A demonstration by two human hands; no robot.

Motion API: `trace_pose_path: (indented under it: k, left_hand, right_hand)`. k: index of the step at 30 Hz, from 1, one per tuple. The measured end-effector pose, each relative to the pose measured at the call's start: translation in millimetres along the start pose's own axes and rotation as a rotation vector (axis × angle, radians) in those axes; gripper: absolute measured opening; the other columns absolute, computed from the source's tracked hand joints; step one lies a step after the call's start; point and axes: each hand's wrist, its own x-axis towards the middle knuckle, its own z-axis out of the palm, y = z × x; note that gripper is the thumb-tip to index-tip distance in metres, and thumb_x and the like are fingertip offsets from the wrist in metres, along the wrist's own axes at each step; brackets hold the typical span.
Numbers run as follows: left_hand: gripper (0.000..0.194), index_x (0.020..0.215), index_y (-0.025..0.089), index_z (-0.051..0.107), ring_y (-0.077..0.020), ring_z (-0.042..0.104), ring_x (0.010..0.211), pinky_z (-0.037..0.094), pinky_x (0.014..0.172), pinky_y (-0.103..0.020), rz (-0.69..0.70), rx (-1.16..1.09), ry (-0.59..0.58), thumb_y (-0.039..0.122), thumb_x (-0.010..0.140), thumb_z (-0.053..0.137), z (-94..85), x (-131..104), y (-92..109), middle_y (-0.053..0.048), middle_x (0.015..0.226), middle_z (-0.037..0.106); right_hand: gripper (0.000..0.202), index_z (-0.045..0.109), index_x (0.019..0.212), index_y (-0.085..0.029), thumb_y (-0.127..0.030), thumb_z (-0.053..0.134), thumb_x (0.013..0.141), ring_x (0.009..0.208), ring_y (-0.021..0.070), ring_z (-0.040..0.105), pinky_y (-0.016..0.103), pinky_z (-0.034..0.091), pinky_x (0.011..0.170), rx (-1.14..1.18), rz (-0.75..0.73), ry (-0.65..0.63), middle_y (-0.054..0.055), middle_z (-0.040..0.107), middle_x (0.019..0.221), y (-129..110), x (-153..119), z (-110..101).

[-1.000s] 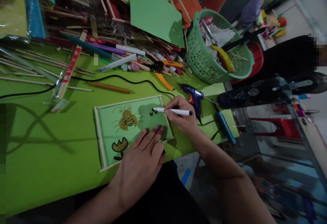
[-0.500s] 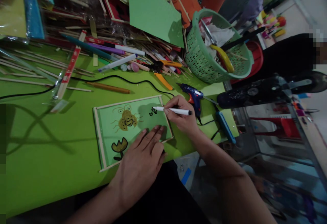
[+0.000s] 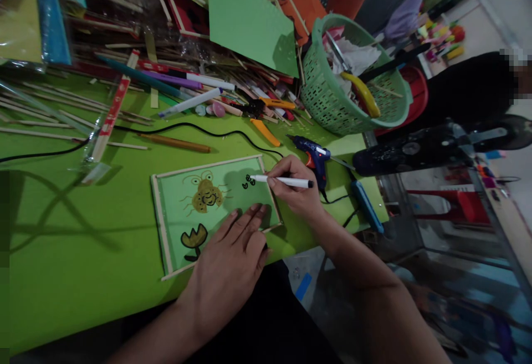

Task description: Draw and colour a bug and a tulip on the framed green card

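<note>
A green card [image 3: 224, 217] edged with thin wooden sticks lies on the green table. It bears a brown bug drawing [image 3: 208, 196], a tulip drawing [image 3: 194, 237] with a black outline, and small black petal shapes [image 3: 249, 181] near its upper right. My right hand [image 3: 294, 189] pinches a white marker [image 3: 285, 180], whose tip is at the petal shapes. My left hand [image 3: 236, 250] lies flat across the lower part of the card with fingers spread a little, holding nothing.
Behind the card are a brown marker [image 3: 178, 142], orange-handled pliers [image 3: 266, 131] and a black cable. A blue glue gun [image 3: 313, 156] lies right of my right hand. A green basket [image 3: 332, 98] stands at the back right; sticks and a green sheet [image 3: 249, 20] fill the back.
The marker tip has shifted very slightly to the right, and the petal shapes look a little fuller. My left hand stays in place on the card.
</note>
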Motion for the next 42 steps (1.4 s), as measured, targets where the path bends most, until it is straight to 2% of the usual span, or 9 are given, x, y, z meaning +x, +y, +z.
trace_pose_path:
  k: [7, 16, 24, 42]
  left_hand:
    - [0.024, 0.114, 0.012, 0.065, -0.0258, 0.056, 0.133, 0.046, 0.112, -0.049, 0.001, -0.003, 0.017, 0.018, 0.097, 0.05, 0.0, 1.9, 0.5, -0.012, 0.142, 0.061]
    - [0.022, 0.112, 0.013, 0.065, -0.0252, 0.054, 0.135, 0.046, 0.113, -0.049, -0.006, 0.002, 0.001, 0.019, 0.097, 0.051, 0.8, 0.5, 0.1, -0.012, 0.143, 0.06]
    - [0.022, 0.111, 0.013, 0.065, -0.0257, 0.054, 0.135, 0.046, 0.112, -0.049, 0.008, 0.0, 0.009, 0.018, 0.096, 0.05, 0.3, 0.3, -0.3, -0.012, 0.143, 0.06]
    - [0.021, 0.109, 0.013, 0.066, -0.0249, 0.054, 0.135, 0.045, 0.113, -0.049, 0.004, -0.004, -0.001, 0.018, 0.096, 0.05, 0.1, 0.7, -0.3, -0.012, 0.143, 0.06]
  right_hand:
    - [0.007, 0.061, 0.082, -0.021, -0.023, 0.068, 0.081, 0.058, 0.01, 0.046, 0.025, 0.035, 0.053, 0.03, 0.014, 0.0, -0.003, 0.059, 0.072, -0.7, 0.1, -0.1]
    - [0.007, 0.061, 0.081, -0.022, -0.021, 0.068, 0.081, 0.063, 0.0117, 0.051, 0.026, 0.038, 0.055, 0.006, -0.009, -0.015, -0.002, 0.062, 0.073, -1.3, 1.4, 0.8]
    - [0.009, 0.058, 0.081, -0.023, -0.023, 0.067, 0.082, 0.064, 0.0126, 0.049, 0.027, 0.038, 0.057, 0.027, -0.011, 0.029, -0.003, 0.057, 0.073, 3.0, 1.5, -1.0]
    - [0.009, 0.059, 0.082, -0.022, -0.023, 0.068, 0.082, 0.06, 0.0108, 0.048, 0.025, 0.035, 0.053, 0.03, 0.001, 0.006, -0.003, 0.059, 0.073, 0.9, 2.0, 1.2]
